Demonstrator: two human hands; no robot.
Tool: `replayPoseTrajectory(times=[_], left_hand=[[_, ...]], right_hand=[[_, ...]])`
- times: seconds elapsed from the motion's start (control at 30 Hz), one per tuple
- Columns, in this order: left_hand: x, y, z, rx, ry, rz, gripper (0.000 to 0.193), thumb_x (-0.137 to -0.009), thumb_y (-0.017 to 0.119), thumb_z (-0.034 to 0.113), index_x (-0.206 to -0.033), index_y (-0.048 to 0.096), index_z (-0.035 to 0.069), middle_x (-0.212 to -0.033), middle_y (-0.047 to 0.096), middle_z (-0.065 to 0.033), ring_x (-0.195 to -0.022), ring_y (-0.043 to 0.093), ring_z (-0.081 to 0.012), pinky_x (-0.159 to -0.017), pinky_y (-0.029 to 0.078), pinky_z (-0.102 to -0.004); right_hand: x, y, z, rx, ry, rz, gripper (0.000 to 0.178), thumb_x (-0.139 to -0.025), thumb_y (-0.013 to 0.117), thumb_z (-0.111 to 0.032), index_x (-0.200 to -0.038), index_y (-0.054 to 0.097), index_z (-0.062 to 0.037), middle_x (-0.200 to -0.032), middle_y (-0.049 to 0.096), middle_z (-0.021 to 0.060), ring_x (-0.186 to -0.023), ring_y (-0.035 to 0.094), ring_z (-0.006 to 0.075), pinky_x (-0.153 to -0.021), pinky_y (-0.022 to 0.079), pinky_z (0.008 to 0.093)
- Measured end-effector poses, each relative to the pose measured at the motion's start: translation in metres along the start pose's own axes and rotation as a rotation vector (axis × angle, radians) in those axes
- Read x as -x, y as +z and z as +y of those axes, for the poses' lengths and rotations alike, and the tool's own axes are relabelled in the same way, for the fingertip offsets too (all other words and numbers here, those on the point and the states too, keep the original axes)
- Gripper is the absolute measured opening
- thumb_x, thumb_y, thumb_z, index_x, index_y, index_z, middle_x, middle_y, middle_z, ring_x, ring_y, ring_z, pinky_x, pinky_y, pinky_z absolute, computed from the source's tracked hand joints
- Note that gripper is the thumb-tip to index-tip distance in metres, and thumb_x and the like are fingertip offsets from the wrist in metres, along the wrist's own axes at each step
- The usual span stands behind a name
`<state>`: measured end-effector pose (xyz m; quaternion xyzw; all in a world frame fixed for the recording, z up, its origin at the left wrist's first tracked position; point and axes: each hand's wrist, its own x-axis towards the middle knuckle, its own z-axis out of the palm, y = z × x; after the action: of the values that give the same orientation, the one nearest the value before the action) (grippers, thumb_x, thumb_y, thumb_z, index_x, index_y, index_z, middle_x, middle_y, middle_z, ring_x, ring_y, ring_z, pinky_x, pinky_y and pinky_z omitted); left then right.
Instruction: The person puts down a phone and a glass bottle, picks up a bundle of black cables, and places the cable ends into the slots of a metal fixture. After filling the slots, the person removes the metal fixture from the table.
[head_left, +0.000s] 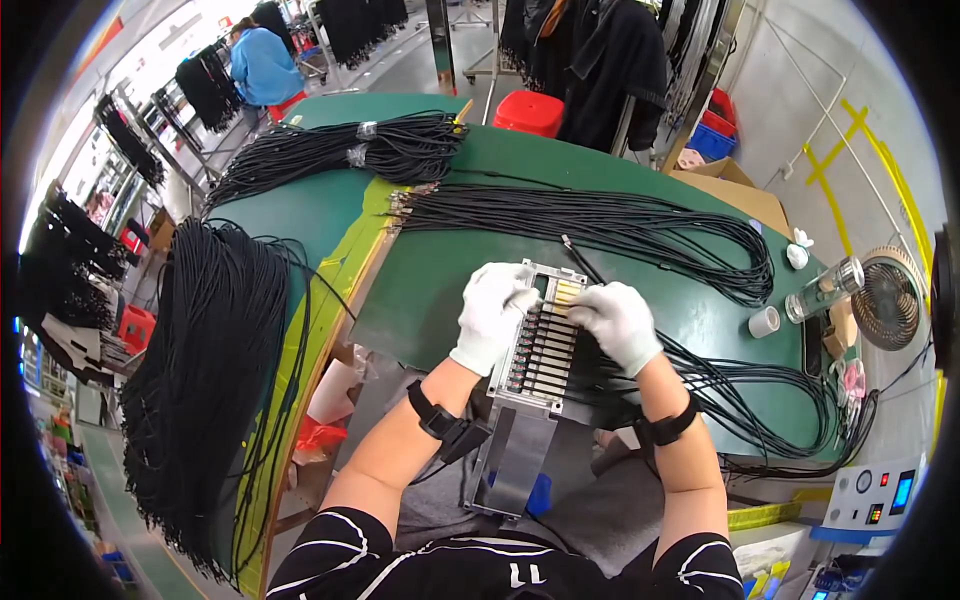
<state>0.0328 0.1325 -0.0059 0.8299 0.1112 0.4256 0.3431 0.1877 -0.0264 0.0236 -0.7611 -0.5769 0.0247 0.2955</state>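
Note:
A metal fixture (562,405) with a row of parallel slots stands in front of me at the edge of the green table. Black cable ends with small connectors lie side by side in its lower slots; yellowish slots show near the top. My left hand (492,318), in a white glove, is closed at the fixture's left side, fingertips pinched on a thin black cable. Across from it, my gloved right hand (618,325) pinches the same cable at the right side. Fingers partly hide the grip points. From the fixture, black cables (715,378) trail right over the table.
Bundles of black cable (580,218) lie farther back, with a large heap (205,370) at left. To the right stand a glass bottle (825,290), a white roll (764,321) and a fan (890,298). A red stool (529,113) and a person in blue (264,66) are beyond.

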Motion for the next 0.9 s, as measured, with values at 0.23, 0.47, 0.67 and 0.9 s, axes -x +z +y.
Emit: replayPoseTrajectory(times=[0.23,0.47,0.67,0.9], left_hand=[[0.001,-0.004,-0.004,-0.161,-0.042,0.025,0.012,-0.085,0.068,0.016,-0.082,0.069,0.004,-0.100,0.070,-0.0110,-0.097,0.062,-0.0302,-0.089,0.048,-0.0390],[0.009,0.007,-0.023,-0.226,-0.183,0.029,0.014,-0.086,0.067,0.024,-0.083,0.069,0.011,-0.093,0.070,-0.0047,-0.093,0.064,-0.0255,-0.096,0.044,-0.0423],[0.012,0.007,-0.023,-0.275,-0.171,-0.005,0.012,-0.089,0.064,0.025,-0.089,0.069,0.014,-0.091,0.070,-0.0027,-0.092,0.064,-0.0238,-0.101,0.041,-0.0419],[0.010,0.005,-0.014,-0.216,-0.192,-0.131,0.016,-0.092,0.061,0.024,-0.100,0.071,0.015,-0.109,0.067,-0.0096,-0.104,0.060,-0.0301,-0.104,0.039,-0.0462]], right_hand=[[0.010,-0.013,0.014,-0.114,0.097,0.000,0.012,-0.078,0.073,-0.021,-0.087,0.072,-0.0131,-0.078,0.067,0.0072,-0.081,0.060,0.0303,-0.074,0.048,0.0418],[0.004,-0.011,0.013,0.209,-0.039,0.071,0.009,-0.073,0.075,-0.017,-0.079,0.069,-0.0129,-0.076,0.064,0.0045,-0.083,0.059,0.0283,-0.075,0.047,0.0404],[0.006,-0.008,0.019,0.338,-0.081,0.103,0.011,-0.071,0.076,-0.019,-0.078,0.069,-0.0162,-0.076,0.063,0.0020,-0.085,0.059,0.0269,-0.077,0.045,0.0399],[0.007,-0.002,0.019,0.334,-0.058,0.109,0.010,-0.074,0.075,-0.022,-0.080,0.068,-0.0188,-0.079,0.062,-0.0001,-0.088,0.058,0.0250,-0.079,0.043,0.0387]])
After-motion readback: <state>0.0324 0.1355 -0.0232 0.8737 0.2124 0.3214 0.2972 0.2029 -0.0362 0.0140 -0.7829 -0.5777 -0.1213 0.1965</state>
